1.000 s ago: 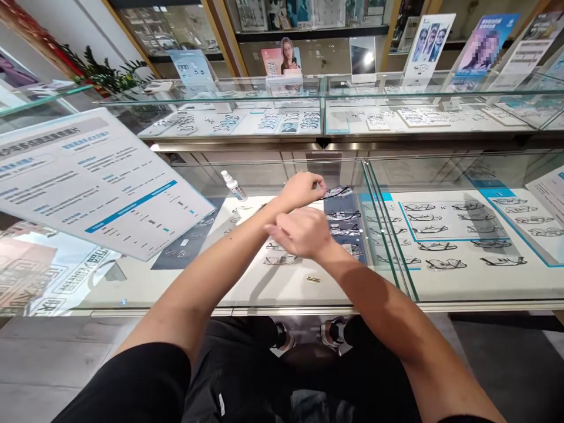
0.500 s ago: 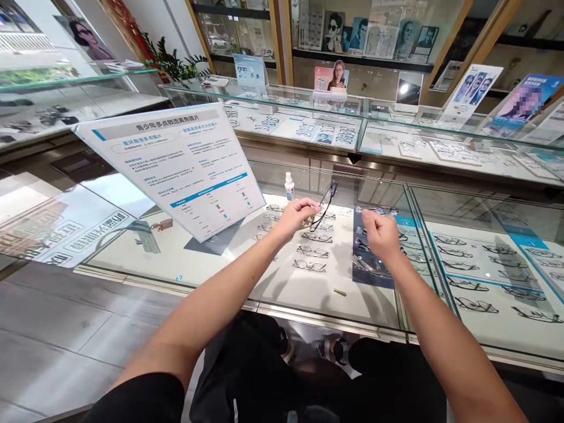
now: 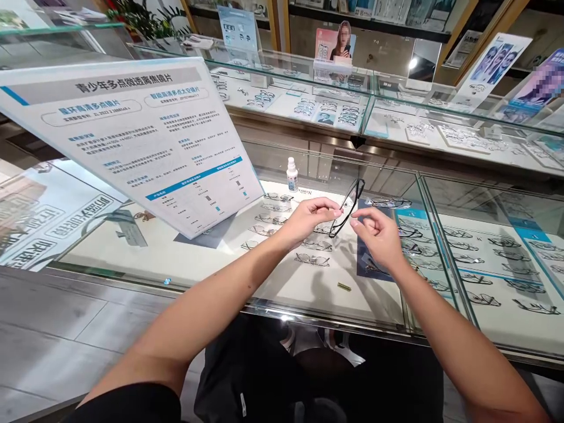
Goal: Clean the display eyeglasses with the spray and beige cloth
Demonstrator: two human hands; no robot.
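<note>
My left hand (image 3: 311, 218) pinches a pair of black-framed glasses (image 3: 350, 202) above the glass display counter (image 3: 282, 294). The frame stands nearly on edge, tilted up to the right. My right hand (image 3: 379, 235) is just to the right of it, fingers curled, thumb and forefinger close to the frame's lower part; whether they touch it I cannot tell. Under the glass lie rows of spectacle frames (image 3: 312, 258).
A small white spray bottle (image 3: 291, 174) stands on the counter behind the hands. A large tilted information board (image 3: 132, 135) fills the left. A small brass piece (image 3: 344, 286) lies on the glass. A second pair of glasses (image 3: 390, 202) rests on the counter at right. More display cases stand behind.
The hands came together: my right hand moved left toward the glasses, and my left hand raised the frame slightly. The camera has shifted nearer to the information board.
</note>
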